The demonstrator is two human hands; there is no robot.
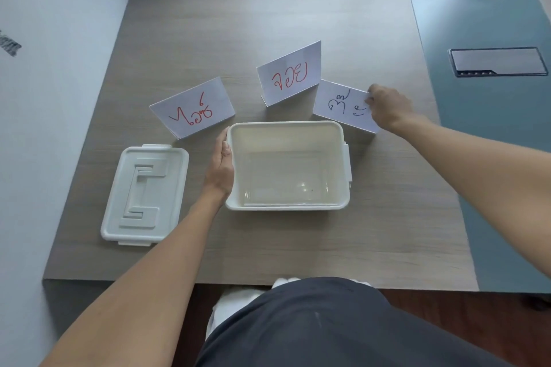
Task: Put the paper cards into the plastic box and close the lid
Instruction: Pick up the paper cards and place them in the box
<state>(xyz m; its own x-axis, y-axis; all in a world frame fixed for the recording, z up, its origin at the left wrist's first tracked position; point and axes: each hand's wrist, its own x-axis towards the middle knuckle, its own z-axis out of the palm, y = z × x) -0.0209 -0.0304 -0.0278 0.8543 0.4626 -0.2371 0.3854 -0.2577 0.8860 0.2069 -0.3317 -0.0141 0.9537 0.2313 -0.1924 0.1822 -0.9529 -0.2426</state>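
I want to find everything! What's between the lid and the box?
In the head view, the left hand lies between the lid and the box, resting flat against the box's left wall. Under it is only bare table.

Plastic box (pixel 287 128) off-white, plain inside. Lid (pixel 145 192) white, raised angular maze-like relief. Left card (pixel 192 107) white, red writing; middle card (pixel 289 73) same. Right card (pixel 343 106) white, writing dark, possibly blue. Table (pixel 268 9) grey-brown woodgrain.
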